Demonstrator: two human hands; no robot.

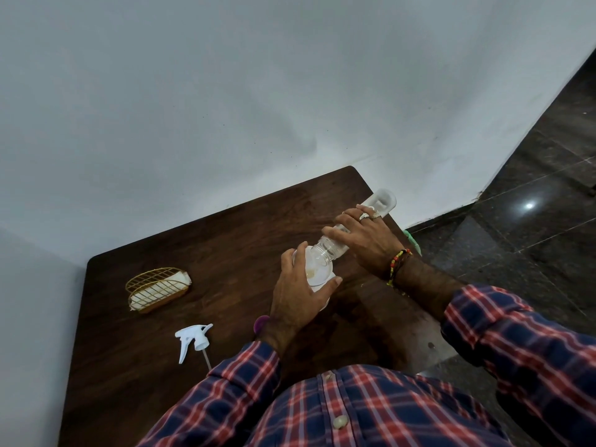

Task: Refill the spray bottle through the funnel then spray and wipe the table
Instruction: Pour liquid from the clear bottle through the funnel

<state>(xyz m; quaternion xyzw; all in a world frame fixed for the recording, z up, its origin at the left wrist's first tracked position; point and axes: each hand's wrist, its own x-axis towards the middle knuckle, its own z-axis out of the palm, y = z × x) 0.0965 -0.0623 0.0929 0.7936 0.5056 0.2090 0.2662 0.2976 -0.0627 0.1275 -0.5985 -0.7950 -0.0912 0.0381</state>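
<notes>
Now, left hand [298, 293]: fingers wrapped round funnel [317, 272], above surface [225, 240]
Right hand [364, 237]: fingers clamped on tilted bottle [325, 251], mouth in funnel
Count: one sprayer head [193, 340], one basket [156, 288]
</notes>
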